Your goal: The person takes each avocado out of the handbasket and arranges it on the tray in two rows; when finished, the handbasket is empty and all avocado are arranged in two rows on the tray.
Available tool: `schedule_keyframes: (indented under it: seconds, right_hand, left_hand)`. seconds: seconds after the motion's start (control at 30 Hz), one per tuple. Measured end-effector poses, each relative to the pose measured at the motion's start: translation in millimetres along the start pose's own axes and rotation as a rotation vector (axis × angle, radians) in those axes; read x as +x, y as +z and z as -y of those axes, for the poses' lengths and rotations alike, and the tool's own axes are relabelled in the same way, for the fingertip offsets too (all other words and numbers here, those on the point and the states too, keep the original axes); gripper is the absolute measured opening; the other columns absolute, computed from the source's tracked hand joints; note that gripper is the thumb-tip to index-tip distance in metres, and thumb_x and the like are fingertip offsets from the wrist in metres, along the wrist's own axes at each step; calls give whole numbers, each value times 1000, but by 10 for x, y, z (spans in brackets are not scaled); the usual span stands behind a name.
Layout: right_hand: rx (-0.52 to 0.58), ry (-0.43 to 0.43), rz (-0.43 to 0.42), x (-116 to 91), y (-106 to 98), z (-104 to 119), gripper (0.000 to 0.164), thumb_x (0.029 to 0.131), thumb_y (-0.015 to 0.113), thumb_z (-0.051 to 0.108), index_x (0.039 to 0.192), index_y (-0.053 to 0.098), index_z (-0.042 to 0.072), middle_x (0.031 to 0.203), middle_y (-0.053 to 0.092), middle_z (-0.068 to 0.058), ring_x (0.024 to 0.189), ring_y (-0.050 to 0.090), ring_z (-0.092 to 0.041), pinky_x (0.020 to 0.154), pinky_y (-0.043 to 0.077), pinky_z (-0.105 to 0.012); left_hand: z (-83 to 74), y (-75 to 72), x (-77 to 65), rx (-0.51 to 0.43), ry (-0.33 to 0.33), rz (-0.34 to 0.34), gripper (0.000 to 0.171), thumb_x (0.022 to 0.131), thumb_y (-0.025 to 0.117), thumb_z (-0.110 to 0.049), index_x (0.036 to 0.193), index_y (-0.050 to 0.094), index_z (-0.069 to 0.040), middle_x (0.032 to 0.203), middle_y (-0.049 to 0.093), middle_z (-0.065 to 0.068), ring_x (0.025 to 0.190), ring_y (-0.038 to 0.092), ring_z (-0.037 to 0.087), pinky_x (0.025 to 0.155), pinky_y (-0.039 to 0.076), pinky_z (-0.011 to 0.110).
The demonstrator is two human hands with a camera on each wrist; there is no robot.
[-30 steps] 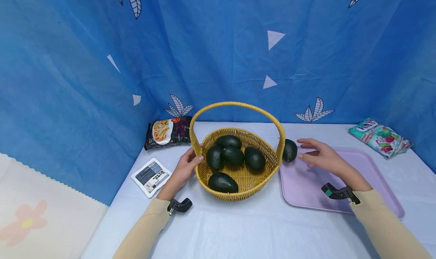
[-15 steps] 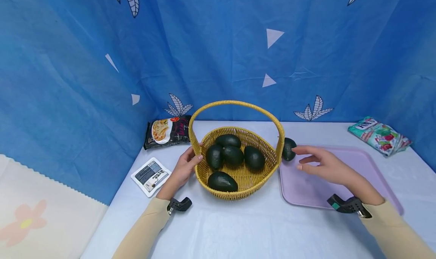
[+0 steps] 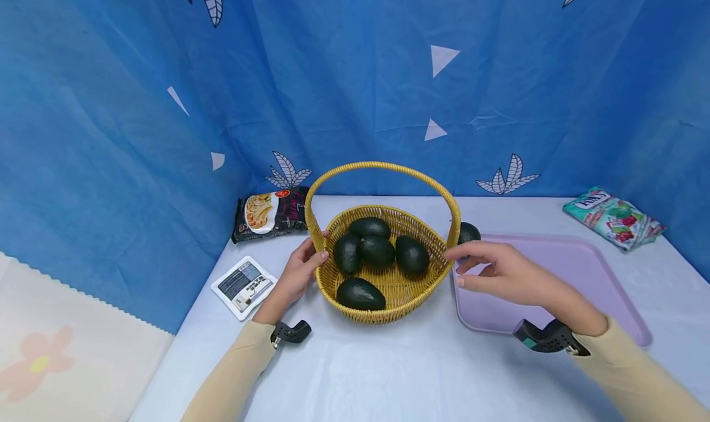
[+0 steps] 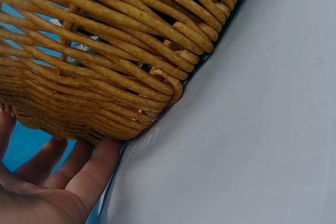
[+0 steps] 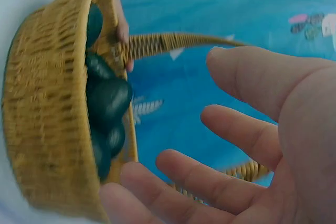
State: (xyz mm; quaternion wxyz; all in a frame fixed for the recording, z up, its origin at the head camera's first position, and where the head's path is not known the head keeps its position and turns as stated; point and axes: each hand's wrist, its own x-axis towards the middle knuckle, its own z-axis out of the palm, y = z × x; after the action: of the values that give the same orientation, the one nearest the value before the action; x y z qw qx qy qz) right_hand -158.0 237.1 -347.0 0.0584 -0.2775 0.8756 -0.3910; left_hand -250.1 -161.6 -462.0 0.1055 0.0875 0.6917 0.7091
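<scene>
A yellow woven basket (image 3: 388, 314) with a tall arched handle stands mid-table, holding several dark green avocados (image 3: 360, 294). My left hand (image 3: 298, 274) holds its left side, thumb at the rim by the handle's foot; the left wrist view shows the fingers (image 4: 94, 174) against the outer wall. My right hand (image 3: 507, 274) hovers at the basket's right side, fingers spread and nothing in them, fingertips overlapping the handle's right foot. One more avocado (image 3: 469, 232) lies outside, partly hidden behind the handle and near the back left corner of the lilac tray (image 3: 582, 274).
At the back left lies a black food packet (image 3: 270, 214), with a white flat pack (image 3: 243, 288) in front of it. A green candy bag (image 3: 612, 219) lies at the back right, beyond the tray. A blue curtain (image 3: 355, 101) hangs behind the table.
My right hand has moved left from beside the outer avocado to the basket's right rim. My left hand stays on the basket. The avocados inside keep their places.
</scene>
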Motion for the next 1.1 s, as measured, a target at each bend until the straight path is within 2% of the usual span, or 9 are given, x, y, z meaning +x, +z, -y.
schedule_keyframes:
  seconds: [0.17,0.23,0.4,0.53,0.6,0.7,0.83,1.1]
  right_hand:
    - [-5,-72,47,188,130,87,40,94,73,17,133,64,9,123,70,-8,101,69,-12,74,62,-26]
    - [-14,-92,74,263,181,117,41,95,72,18,134,64,8,122,70,-9,101,69,-14,74,62,-26]
    - [-19,-118,124,453,329,169,41,97,69,19,136,62,9,125,69,-10,106,69,-29,77,61,-25]
    - [-24,-120,173,607,474,194,40,98,66,17,138,62,12,128,66,-9,109,67,-30,81,60,-24]
    - [-41,-127,204,681,550,200,41,99,65,17,139,61,15,132,65,-8,111,65,-29,85,59,-27]
    - [-70,-151,239,776,653,203,41,99,63,17,140,61,16,139,63,-7,119,61,-29,94,57,-38]
    - [-76,-173,276,880,758,212,42,100,62,16,141,60,14,142,61,-7,130,57,-29,104,53,-49]
    - [-43,-132,359,1031,927,252,42,100,62,20,141,60,18,144,59,-3,126,58,-23,105,52,-44]
  left_hand:
    - [-1,4,-2,1,4,-7,56,103,53,-8,157,37,-12,154,41,22,123,53,16,93,58,24]
    - [-1,6,-1,3,5,-9,56,103,53,-7,157,38,-11,154,42,22,123,53,16,93,58,23]
    - [4,2,7,-10,6,-11,56,103,53,-7,156,39,-12,154,42,21,123,52,15,92,57,21]
    - [14,-8,11,-15,-1,-5,56,103,53,-7,157,38,-13,154,41,21,125,51,17,94,58,23]
    - [16,-14,10,-9,-2,-2,56,103,53,-8,157,38,-13,154,41,21,126,51,18,95,58,24]
    - [24,-17,14,-6,-6,3,57,103,54,-10,157,38,-14,155,40,21,128,51,21,96,58,26]
    - [35,-19,23,-12,-11,6,57,102,55,-11,157,38,-13,155,41,22,129,50,23,96,58,26]
    - [52,-31,23,3,13,4,57,102,55,-10,157,38,-12,155,42,23,126,52,19,94,58,24]
